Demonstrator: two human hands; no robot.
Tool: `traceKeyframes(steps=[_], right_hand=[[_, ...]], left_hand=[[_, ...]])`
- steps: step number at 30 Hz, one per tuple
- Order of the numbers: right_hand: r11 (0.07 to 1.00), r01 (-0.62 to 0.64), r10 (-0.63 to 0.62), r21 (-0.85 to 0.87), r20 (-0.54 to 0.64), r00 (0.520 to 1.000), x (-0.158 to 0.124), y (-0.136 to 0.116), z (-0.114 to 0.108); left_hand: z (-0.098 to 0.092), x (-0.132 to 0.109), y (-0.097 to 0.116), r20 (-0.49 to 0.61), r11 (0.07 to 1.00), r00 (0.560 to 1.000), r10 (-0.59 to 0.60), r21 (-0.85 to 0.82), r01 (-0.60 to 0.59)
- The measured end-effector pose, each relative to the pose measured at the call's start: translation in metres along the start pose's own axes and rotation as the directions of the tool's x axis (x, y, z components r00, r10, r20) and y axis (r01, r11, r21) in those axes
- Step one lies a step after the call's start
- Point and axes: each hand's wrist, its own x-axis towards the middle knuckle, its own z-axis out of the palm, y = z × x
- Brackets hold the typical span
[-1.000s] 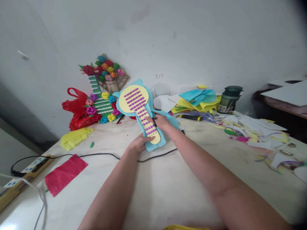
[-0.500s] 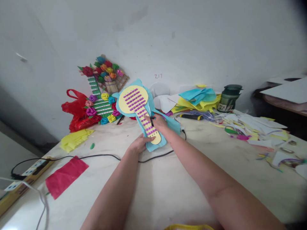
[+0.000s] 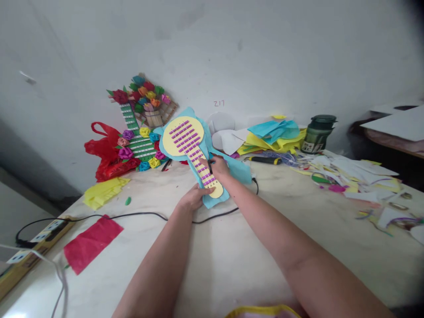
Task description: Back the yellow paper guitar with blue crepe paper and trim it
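Note:
A pale yellow fan-shaped cutout (image 3: 180, 150) with rows of purple strips lies against blue paper (image 3: 239, 171), which sticks out around its edges. My left hand (image 3: 194, 198) grips the handle end of the cutout and the blue paper, thumb on top and fingers hidden behind. In my right hand (image 3: 218, 168) is a pair of scissors (image 3: 210, 166) with black handles, closed in my fingers beside the cutout's neck. Their blades point up along the right edge of the yellow shape, at the blue paper. A strip of blue paper hangs off to the right, behind my right hand.
Behind stand a green guitar-shaped craft (image 3: 142, 146) with paper flowers and a red plastic bag (image 3: 107, 152). A black cable (image 3: 139, 214) crosses the table from a power strip (image 3: 36, 243). Paper scraps (image 3: 357, 176), a yellow-black tool (image 3: 265, 160) and a green jar (image 3: 318, 134) are at right.
The view has shifted very slightly. Both hands keep their hold, and the cutout and scissors stay in nearly the same place.

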Motion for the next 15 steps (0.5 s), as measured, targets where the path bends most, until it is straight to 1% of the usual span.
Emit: traceKeyframes(steps=[3, 8, 11, 15], right_hand=[[0.997, 0.008, -0.011, 0.072, 0.037, 0.999, 0.003, 0.001, 0.000], [0.988, 0.005, -0.013, 0.157, 0.053, 0.998, 0.012, 0.003, 0.004], [0.984, 0.004, -0.010, 0.179, 0.034, 0.999, 0.015, 0.003, 0.006], [0.989, -0.031, 0.034, 0.145, -0.015, 0.999, 0.012, 0.000, 0.007]], left_hand=[[-0.001, 0.000, 0.000, 0.007, 1.000, 1.000, -0.006, 0.002, 0.006], [-0.002, 0.001, -0.002, 0.018, 1.000, 1.000, -0.002, 0.001, 0.002], [-0.002, 0.001, -0.002, 0.024, 1.000, 1.000, -0.004, -0.004, 0.004], [0.000, 0.000, -0.001, 0.017, 1.000, 1.000, -0.011, -0.016, 0.011]])
